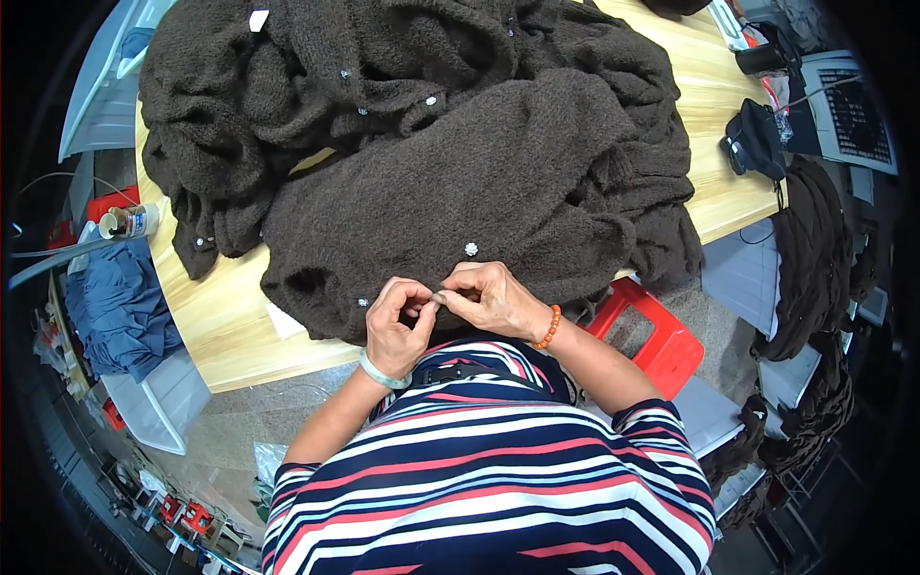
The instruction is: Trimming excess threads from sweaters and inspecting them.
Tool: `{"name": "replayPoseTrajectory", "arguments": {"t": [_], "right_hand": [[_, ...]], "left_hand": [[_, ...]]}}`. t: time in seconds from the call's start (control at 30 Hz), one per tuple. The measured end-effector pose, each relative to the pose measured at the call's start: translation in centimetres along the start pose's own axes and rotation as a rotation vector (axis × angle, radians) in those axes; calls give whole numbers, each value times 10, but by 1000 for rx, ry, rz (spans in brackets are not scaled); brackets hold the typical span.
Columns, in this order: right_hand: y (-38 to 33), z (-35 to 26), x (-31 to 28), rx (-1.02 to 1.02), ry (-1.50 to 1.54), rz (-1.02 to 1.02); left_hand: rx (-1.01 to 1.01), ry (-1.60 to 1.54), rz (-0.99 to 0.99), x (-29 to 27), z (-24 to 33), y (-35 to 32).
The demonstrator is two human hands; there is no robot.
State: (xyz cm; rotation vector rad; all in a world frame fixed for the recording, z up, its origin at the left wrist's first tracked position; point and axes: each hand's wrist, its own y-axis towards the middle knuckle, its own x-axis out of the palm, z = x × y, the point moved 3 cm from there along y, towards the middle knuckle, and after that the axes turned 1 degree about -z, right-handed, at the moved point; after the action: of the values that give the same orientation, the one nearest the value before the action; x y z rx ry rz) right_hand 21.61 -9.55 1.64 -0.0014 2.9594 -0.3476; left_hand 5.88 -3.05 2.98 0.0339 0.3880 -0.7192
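Note:
A dark brown knit garment point(412, 201) lies bunched on the table in front of me, with a shiny pale button point(471, 249) just above my right hand. Another such button point(362, 303) sits left of my left hand. At the garment's near edge, my left hand point(395, 331) and my right hand point(500, 305) meet, thumbs and index fingertips pinched together. Whatever is between those fingertips is too small to make out. More of the same brown knitwear point(225, 105), also dotted with shiny buttons, is heaped behind.
The wooden table point(225, 335) ends close to my body. A red stool point(661, 350) stands at my right. On the left are a small jar point(134, 222) and blue cloth point(120, 307) in a bin. A black pouch point(752, 139) lies at the right edge; brown garments point(810, 249) hang beyond.

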Motion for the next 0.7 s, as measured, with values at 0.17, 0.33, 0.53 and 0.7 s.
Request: {"name": "replayPoseTrajectory", "arguments": {"t": [0.17,0.33,0.53,0.7], "right_hand": [[-1,1,4,-107,-7,107],[-4,9,11,129,312,80],[-3,23,17,330,667,54],[0,20,15,312,420,5]], "left_hand": [[-65,-23,5,1,-4,0],[-304,-389,-125,-3,-24,2],[-416,-695,-262,-7,-36,7],[-522,-893,-286,-6,-47,4]]}}
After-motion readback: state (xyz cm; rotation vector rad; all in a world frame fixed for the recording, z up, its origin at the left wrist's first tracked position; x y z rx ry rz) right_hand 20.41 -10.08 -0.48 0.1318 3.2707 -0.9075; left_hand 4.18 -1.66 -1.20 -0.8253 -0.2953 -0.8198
